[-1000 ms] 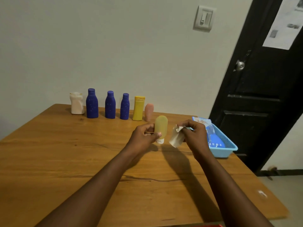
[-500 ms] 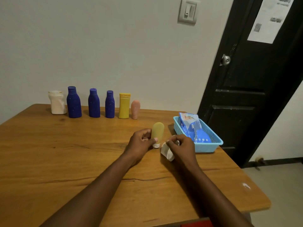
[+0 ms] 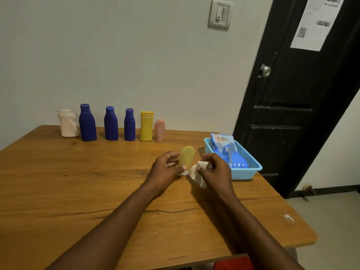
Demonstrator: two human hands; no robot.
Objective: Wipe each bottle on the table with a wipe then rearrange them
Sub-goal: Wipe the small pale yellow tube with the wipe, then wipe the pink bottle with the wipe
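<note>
Near the frame's centre, the left hand [image 3: 165, 169] gripped a tan bottle [image 3: 187, 157], with the thumb across its lower front and the fingers curled behind it. That bottle stood upright, rounded end up and white cap down, low over the table [image 3: 78, 191]; whether the cap touched the wood could not be told. Just right of it, the right hand [image 3: 215, 171] pinched a crumpled white wipe [image 3: 197, 173] between thumb and curled fingers. The wipe lay against the bottle's bottom end, and part of it hung below the hand.

Along the table's far edge, left of centre and close to the wall, six bottles stood in a row, apart from one another. From left to right they were a white bottle [image 3: 68, 123], a big blue bottle [image 3: 87, 124], a mid blue bottle [image 3: 111, 125], a small blue bottle [image 3: 129, 126], a yellow bottle [image 3: 146, 127] and a pink bottle [image 3: 159, 130].

Right of the hands, near the table's right edge, sat a light blue basket [image 3: 246, 173]. A blue pack [image 3: 227, 152] leaned inside it, its top sticking above the rim.

At the right of the frame stood a black door [image 3: 288, 114] with a round knob [image 3: 265, 71] and a paper [image 3: 315, 22] stuck on it. A switch [image 3: 219, 14] was on the wall at the top.
</note>
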